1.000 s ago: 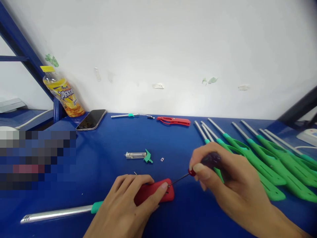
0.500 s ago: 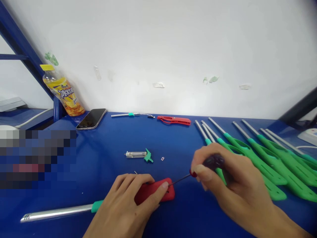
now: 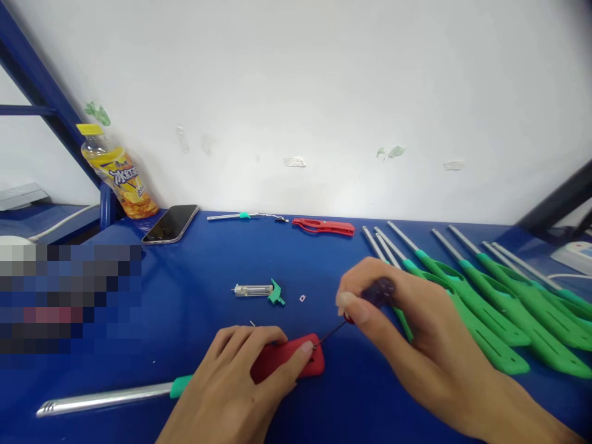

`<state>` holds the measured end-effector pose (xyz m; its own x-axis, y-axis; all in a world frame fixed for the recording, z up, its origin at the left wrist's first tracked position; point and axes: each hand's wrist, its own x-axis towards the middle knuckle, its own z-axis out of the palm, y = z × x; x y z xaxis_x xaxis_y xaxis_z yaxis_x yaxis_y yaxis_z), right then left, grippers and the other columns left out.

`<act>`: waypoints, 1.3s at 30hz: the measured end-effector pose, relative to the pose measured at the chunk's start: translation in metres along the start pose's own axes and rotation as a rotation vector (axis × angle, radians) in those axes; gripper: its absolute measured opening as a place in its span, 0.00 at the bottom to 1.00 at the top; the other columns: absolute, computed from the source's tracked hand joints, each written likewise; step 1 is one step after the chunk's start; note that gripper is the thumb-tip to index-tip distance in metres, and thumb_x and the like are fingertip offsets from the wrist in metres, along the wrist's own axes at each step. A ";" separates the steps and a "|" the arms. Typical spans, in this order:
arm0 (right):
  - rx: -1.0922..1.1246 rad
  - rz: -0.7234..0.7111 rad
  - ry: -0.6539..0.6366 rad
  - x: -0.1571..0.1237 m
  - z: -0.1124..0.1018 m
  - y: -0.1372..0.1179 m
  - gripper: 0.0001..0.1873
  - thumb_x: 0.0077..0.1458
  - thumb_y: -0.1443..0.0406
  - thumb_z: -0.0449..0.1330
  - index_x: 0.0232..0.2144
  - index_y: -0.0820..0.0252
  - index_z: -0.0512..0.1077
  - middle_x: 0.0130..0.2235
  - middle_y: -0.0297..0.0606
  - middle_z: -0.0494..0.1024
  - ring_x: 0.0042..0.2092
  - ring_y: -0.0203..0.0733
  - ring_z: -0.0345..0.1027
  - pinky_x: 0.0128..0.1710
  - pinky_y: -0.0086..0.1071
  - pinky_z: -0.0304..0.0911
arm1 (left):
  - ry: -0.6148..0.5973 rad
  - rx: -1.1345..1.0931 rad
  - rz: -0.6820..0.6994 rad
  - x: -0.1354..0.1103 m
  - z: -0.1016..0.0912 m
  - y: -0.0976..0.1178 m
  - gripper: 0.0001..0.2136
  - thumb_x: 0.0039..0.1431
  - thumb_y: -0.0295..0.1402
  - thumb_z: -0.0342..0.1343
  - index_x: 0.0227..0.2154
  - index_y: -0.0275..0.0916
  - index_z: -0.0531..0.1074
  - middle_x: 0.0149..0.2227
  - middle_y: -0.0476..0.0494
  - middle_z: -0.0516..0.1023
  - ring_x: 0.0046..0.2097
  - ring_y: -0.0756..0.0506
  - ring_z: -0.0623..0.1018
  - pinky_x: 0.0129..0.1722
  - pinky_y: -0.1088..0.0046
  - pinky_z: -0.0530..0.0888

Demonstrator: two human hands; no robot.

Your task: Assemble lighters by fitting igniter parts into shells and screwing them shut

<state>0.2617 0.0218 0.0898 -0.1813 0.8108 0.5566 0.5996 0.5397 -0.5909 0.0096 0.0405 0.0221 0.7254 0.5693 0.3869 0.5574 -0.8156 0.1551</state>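
Head view: on a blue table [image 3: 203, 265], the left hand [image 3: 235, 379] grips a red lighter [image 3: 272, 359] lying flat, its metal tube pointing left. The right hand [image 3: 420, 336] grips a screwdriver [image 3: 380, 291], its tip at the lighter's right end.

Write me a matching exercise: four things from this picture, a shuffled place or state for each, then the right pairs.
Column one
1. Screwdriver
2. Phone
3. Bottle
4. Green-handled lighters

Column two
A. Grouped on the right side of the blue desk
B. Topped with a yellow cap
C. Held in the right hand's grip
D. Lying flat, dark screen up

Right pairs
1-C
2-D
3-B
4-A
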 end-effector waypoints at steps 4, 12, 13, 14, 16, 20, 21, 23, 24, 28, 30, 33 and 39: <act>0.069 0.008 -0.170 0.017 -0.001 -0.005 0.10 0.74 0.64 0.56 0.36 0.54 0.68 0.28 0.24 0.70 0.27 0.29 0.64 0.30 0.25 0.60 | 0.013 0.005 0.003 0.000 0.000 -0.001 0.23 0.74 0.26 0.48 0.65 0.56 0.70 0.53 0.45 0.79 0.49 0.42 0.79 0.51 0.61 0.76; 0.138 -0.070 -0.224 0.021 0.013 -0.007 0.10 0.71 0.66 0.59 0.33 0.55 0.66 0.31 0.28 0.72 0.30 0.32 0.64 0.33 0.28 0.60 | -0.005 -0.007 0.050 -0.001 0.000 -0.003 0.23 0.75 0.28 0.50 0.68 0.53 0.66 0.54 0.43 0.80 0.50 0.39 0.79 0.50 0.57 0.77; 0.163 -0.062 -0.202 0.019 0.015 -0.007 0.11 0.70 0.66 0.60 0.33 0.55 0.66 0.30 0.27 0.72 0.30 0.32 0.64 0.32 0.28 0.60 | -0.010 -0.013 0.040 -0.001 0.000 -0.003 0.24 0.74 0.28 0.50 0.68 0.54 0.66 0.54 0.43 0.80 0.50 0.39 0.79 0.50 0.57 0.77; 0.189 -0.046 -0.174 0.017 0.016 -0.006 0.11 0.70 0.65 0.61 0.32 0.55 0.67 0.29 0.27 0.72 0.29 0.32 0.64 0.31 0.27 0.60 | -0.012 -0.012 0.027 -0.001 0.000 -0.003 0.24 0.74 0.27 0.50 0.68 0.54 0.66 0.54 0.44 0.80 0.50 0.39 0.79 0.50 0.57 0.77; 0.234 -0.021 -0.113 0.013 0.018 -0.006 0.11 0.69 0.65 0.64 0.32 0.56 0.69 0.30 0.27 0.73 0.29 0.32 0.66 0.30 0.26 0.62 | -0.004 -0.009 0.023 -0.001 -0.001 -0.002 0.25 0.73 0.26 0.51 0.67 0.54 0.67 0.54 0.44 0.80 0.49 0.40 0.79 0.50 0.58 0.77; 0.265 -0.086 -0.061 0.007 0.022 0.001 0.05 0.66 0.66 0.67 0.43 0.53 0.75 0.35 0.27 0.80 0.31 0.32 0.73 0.33 0.25 0.70 | 0.007 -0.027 0.018 0.002 -0.002 0.001 0.24 0.72 0.24 0.52 0.65 0.54 0.69 0.52 0.45 0.79 0.48 0.41 0.78 0.47 0.60 0.77; 0.261 -0.110 -0.044 0.006 0.023 0.004 0.13 0.66 0.66 0.68 0.51 0.50 0.74 0.38 0.28 0.82 0.33 0.32 0.75 0.34 0.25 0.71 | 0.005 -0.023 0.003 0.002 -0.002 0.002 0.24 0.72 0.24 0.52 0.64 0.55 0.70 0.52 0.46 0.78 0.48 0.41 0.78 0.47 0.61 0.77; 0.256 -0.167 -0.005 0.002 0.025 0.011 0.24 0.66 0.67 0.69 0.60 0.45 0.70 0.45 0.29 0.85 0.35 0.33 0.77 0.35 0.26 0.73 | 0.014 -0.002 -0.011 0.002 -0.001 0.004 0.25 0.71 0.22 0.52 0.65 0.56 0.69 0.52 0.46 0.78 0.48 0.41 0.78 0.48 0.61 0.77; 0.259 -0.202 0.007 0.001 0.025 0.015 0.23 0.67 0.67 0.68 0.60 0.45 0.70 0.46 0.29 0.85 0.36 0.34 0.77 0.36 0.27 0.73 | 0.021 0.010 -0.008 0.002 -0.001 0.004 0.26 0.71 0.22 0.52 0.66 0.56 0.68 0.52 0.46 0.78 0.49 0.41 0.78 0.48 0.61 0.77; 0.261 -0.186 0.034 0.001 0.022 0.018 0.15 0.73 0.66 0.59 0.58 0.47 0.74 0.50 0.35 0.83 0.43 0.38 0.78 0.41 0.32 0.75 | 0.036 0.037 0.015 0.001 0.001 0.002 0.26 0.71 0.22 0.51 0.67 0.53 0.68 0.53 0.43 0.78 0.49 0.41 0.78 0.49 0.60 0.77; 0.261 -0.123 0.051 0.002 0.020 0.015 0.19 0.75 0.69 0.54 0.60 0.47 0.74 0.52 0.37 0.81 0.47 0.39 0.77 0.44 0.33 0.75 | 0.039 0.040 0.019 0.001 0.000 0.001 0.25 0.70 0.22 0.51 0.65 0.52 0.70 0.53 0.43 0.78 0.48 0.41 0.79 0.48 0.61 0.78; 0.318 -0.090 0.073 0.003 0.020 0.009 0.19 0.74 0.71 0.55 0.58 0.45 0.75 0.49 0.33 0.82 0.47 0.37 0.77 0.46 0.32 0.74 | 0.060 0.045 0.023 0.001 0.000 0.000 0.25 0.70 0.22 0.51 0.65 0.52 0.71 0.52 0.44 0.79 0.47 0.42 0.79 0.47 0.63 0.79; 0.357 -0.068 0.069 0.006 0.019 0.008 0.19 0.69 0.69 0.64 0.57 0.42 0.77 0.47 0.29 0.83 0.46 0.35 0.76 0.48 0.30 0.73 | 0.073 0.059 0.050 0.002 0.000 -0.002 0.22 0.73 0.25 0.49 0.63 0.52 0.72 0.51 0.43 0.79 0.48 0.42 0.80 0.48 0.63 0.78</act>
<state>0.2506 0.0351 0.0767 -0.1515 0.7595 0.6327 0.2761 0.6471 -0.7107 0.0103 0.0433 0.0231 0.7229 0.5173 0.4581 0.5455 -0.8342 0.0812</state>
